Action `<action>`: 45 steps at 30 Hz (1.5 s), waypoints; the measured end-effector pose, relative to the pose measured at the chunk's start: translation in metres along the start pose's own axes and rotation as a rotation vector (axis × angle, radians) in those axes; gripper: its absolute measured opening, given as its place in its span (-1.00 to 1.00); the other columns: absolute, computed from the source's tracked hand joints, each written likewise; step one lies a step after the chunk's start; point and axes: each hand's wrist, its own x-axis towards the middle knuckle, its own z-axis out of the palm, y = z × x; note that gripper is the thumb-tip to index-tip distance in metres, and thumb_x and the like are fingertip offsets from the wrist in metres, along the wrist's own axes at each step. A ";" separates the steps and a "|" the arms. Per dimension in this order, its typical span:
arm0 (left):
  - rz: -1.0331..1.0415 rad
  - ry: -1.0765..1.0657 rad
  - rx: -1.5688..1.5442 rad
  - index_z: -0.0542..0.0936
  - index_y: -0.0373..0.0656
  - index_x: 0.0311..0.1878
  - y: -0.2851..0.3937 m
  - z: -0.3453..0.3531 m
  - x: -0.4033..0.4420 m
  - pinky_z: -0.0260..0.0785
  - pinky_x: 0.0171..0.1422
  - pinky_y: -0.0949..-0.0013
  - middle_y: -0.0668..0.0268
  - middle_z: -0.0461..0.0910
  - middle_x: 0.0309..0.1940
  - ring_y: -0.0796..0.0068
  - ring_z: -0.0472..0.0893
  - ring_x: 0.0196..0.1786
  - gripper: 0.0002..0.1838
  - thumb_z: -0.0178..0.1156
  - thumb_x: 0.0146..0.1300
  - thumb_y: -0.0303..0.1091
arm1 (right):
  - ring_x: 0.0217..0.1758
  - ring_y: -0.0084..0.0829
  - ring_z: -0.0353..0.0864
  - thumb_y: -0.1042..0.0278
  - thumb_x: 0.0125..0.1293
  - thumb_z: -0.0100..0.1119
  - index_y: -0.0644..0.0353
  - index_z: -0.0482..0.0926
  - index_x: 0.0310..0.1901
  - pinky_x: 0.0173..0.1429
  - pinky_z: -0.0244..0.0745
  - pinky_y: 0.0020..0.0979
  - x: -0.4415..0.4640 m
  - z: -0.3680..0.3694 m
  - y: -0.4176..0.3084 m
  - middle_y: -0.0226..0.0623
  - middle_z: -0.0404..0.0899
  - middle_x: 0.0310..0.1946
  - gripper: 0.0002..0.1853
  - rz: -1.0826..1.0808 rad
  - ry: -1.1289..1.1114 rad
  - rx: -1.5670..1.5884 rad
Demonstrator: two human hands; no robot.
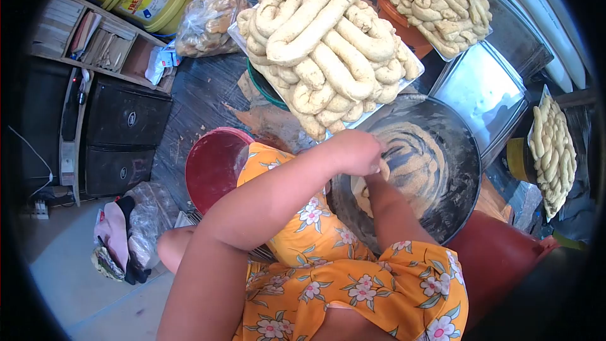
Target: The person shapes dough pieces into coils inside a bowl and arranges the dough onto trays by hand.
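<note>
My left hand (358,153) is over the left side of a wide black basin (464,180), its fingers curled in. What they hold, if anything, is hidden. My right hand (375,180) reaches into the basin just below it, and the two hands overlap. The right fingers are out of sight behind the left hand. A layer of tan crumbs or flour (420,158) covers the basin's bottom, with swirled streaks in it. Beside the hands, a pale patch (362,197), perhaps dough, shows partly. Just beyond stands a tray (413,71) heaped with thick, coated dough ropes (344,44).
More dough ropes fill trays at the far right (435,0) and right edge (554,155). A red bucket (214,167) stands left of my knee. Farther left are a tied plastic bag (211,22), a yellow bucket (148,0) and a wooden shelf (120,35). Metal trays (483,91) lean behind the basin.
</note>
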 end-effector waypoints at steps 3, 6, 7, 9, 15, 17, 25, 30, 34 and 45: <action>-0.011 -0.006 0.005 0.50 -0.12 0.05 -0.001 0.003 0.000 0.41 -0.03 0.10 0.07 0.59 -0.22 0.05 0.58 -0.12 -0.53 0.21 0.10 -0.10 | -0.06 -0.21 0.52 0.24 0.15 0.10 0.23 0.50 -0.02 0.05 0.42 -0.28 -0.049 0.014 -0.004 -0.08 0.55 -0.16 -0.62 -0.036 -0.468 0.278; -0.006 -0.009 -0.018 0.49 -0.11 0.09 0.003 0.003 -0.005 0.41 -0.02 0.11 0.06 0.60 -0.21 0.05 0.58 -0.11 -0.49 0.23 0.09 -0.09 | -0.13 -0.28 0.56 0.32 0.19 0.05 0.23 0.50 -0.07 -0.03 0.46 -0.29 -0.072 0.010 0.030 -0.15 0.57 -0.22 -0.71 -0.097 -0.965 0.819; -0.010 -0.013 -0.013 0.49 -0.11 0.10 0.004 0.004 -0.006 0.41 -0.01 0.11 0.05 0.60 -0.21 0.05 0.58 -0.10 -0.48 0.23 0.09 -0.08 | -0.16 -0.30 0.57 0.35 0.21 0.03 0.22 0.51 -0.08 -0.05 0.48 -0.30 -0.076 -0.001 0.041 -0.17 0.57 -0.24 -0.73 -0.105 -1.020 0.999; -0.012 -0.003 -0.010 0.49 -0.11 0.11 0.005 0.006 -0.009 0.40 0.00 0.12 0.04 0.61 -0.20 0.05 0.58 -0.09 -0.46 0.24 0.08 -0.07 | -0.21 -0.35 0.59 0.40 0.24 -0.01 0.22 0.51 -0.11 -0.11 0.51 -0.31 -0.080 -0.028 0.062 -0.22 0.58 -0.28 -0.78 -0.051 -0.918 1.369; -0.066 0.009 0.009 0.48 -0.13 0.13 0.002 0.011 -0.010 0.39 0.05 0.15 0.02 0.59 -0.14 0.05 0.57 -0.03 -0.40 0.25 0.06 0.00 | -0.38 -0.41 0.61 0.37 0.14 0.16 0.19 0.51 -0.24 -0.37 0.47 -0.38 -0.049 -0.037 0.152 -0.27 0.60 -0.37 -0.83 0.475 0.187 1.004; -0.091 0.001 0.015 0.48 -0.14 0.13 0.000 0.011 -0.011 0.38 0.07 0.15 0.02 0.59 -0.12 0.05 0.56 -0.01 -0.39 0.26 0.05 0.01 | -0.24 -0.29 0.61 0.18 0.08 0.25 0.24 0.45 -0.07 -0.25 0.49 -0.31 -0.047 0.024 0.170 -0.17 0.58 -0.23 -0.57 0.513 0.120 0.799; -0.081 0.065 -0.042 0.49 -0.15 0.12 -0.011 0.014 -0.023 0.37 0.10 0.19 0.02 0.58 -0.09 0.07 0.56 0.00 -0.37 0.28 0.02 0.01 | 0.35 -0.03 0.22 -0.14 -0.23 0.47 0.17 0.10 0.37 0.38 0.14 -0.12 -0.123 -0.085 0.005 0.05 0.29 0.25 0.14 -0.021 -0.745 0.237; -0.103 0.037 -0.064 0.49 -0.16 0.12 -0.016 0.013 -0.036 0.39 0.09 0.20 0.02 0.60 -0.11 0.08 0.57 -0.02 -0.37 0.28 0.02 0.00 | 0.20 -0.25 0.39 0.01 0.05 0.34 0.26 0.30 0.26 0.24 0.28 -0.32 -0.073 -0.113 0.024 -0.11 0.45 0.12 -0.20 -0.055 -0.709 0.772; -0.113 0.038 -0.041 0.49 -0.16 0.12 -0.024 0.013 -0.040 0.40 0.08 0.20 0.03 0.60 -0.12 0.08 0.58 -0.03 -0.37 0.27 0.02 0.01 | 0.03 -0.33 0.45 0.22 0.20 0.24 0.31 0.27 0.23 0.11 0.36 -0.36 -0.028 -0.119 0.041 -0.18 0.49 -0.05 -0.38 0.136 0.115 1.413; -0.118 0.017 -0.039 0.50 -0.15 0.11 -0.024 0.006 -0.035 0.39 0.09 0.19 0.01 0.59 -0.09 0.08 0.57 -0.02 -0.39 0.27 0.03 0.02 | 0.13 -0.25 0.40 0.32 -0.03 0.32 0.29 0.08 0.29 0.18 0.33 -0.27 -0.100 -0.006 0.023 0.02 0.38 0.09 -0.14 0.000 -0.566 0.782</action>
